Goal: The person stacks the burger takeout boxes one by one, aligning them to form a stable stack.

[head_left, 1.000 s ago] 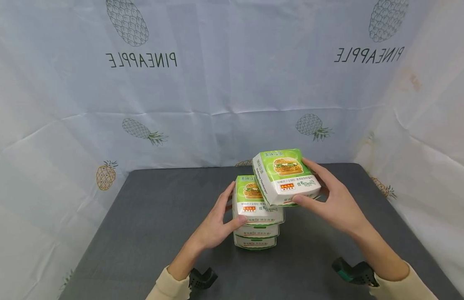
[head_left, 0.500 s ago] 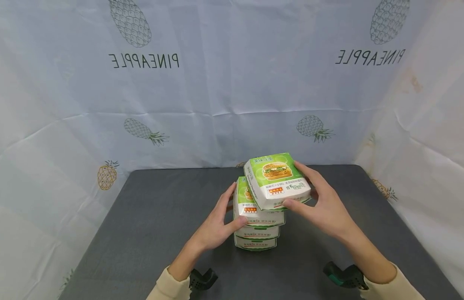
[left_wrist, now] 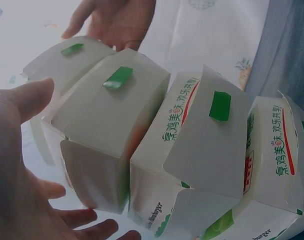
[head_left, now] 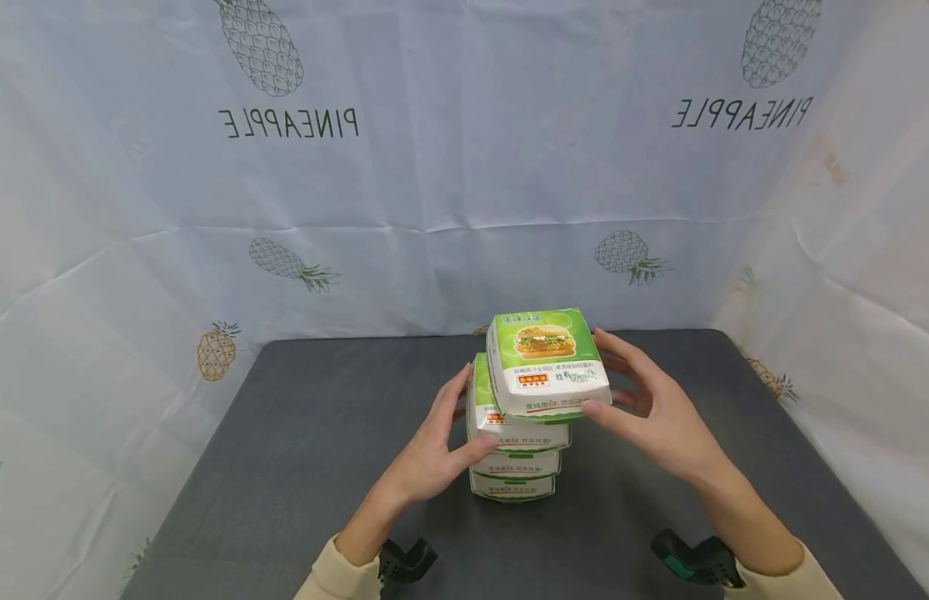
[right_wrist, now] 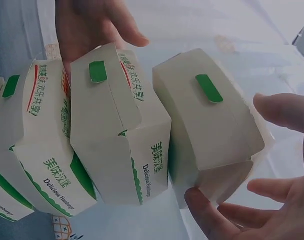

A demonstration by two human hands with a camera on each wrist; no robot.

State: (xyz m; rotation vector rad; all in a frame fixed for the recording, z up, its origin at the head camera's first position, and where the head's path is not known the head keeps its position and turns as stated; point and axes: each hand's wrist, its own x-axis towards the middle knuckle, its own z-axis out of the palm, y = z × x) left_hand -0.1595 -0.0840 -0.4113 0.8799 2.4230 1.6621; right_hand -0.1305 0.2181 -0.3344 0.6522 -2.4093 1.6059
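Observation:
A stack of green-and-white hamburger boxes stands mid-table. Its top box (head_left: 550, 362), with a burger picture on the lid, sits a little askew on the second box (head_left: 509, 435). Two more boxes (head_left: 512, 475) lie beneath. My right hand (head_left: 662, 417) is at the top box's right side, its fingers loosely spread; in the right wrist view one fingertip is against the box while the thumb (right_wrist: 282, 110) looks apart from it. At the stack's left side, my left hand (head_left: 430, 450) rests with thumb near the second box's front and relaxed fingers (left_wrist: 96, 230) alongside.
The dark grey tabletop (head_left: 337, 433) extends around the stack. A white cloth (head_left: 434, 167) printed with pineapples hangs behind and at both sides. A dark device (head_left: 700, 558) is worn on each wrist.
My right hand has brought the top box left and down onto the stack and turned it straighter. Its fingers have since loosened, drawing slightly right. The left hand has stayed in place.

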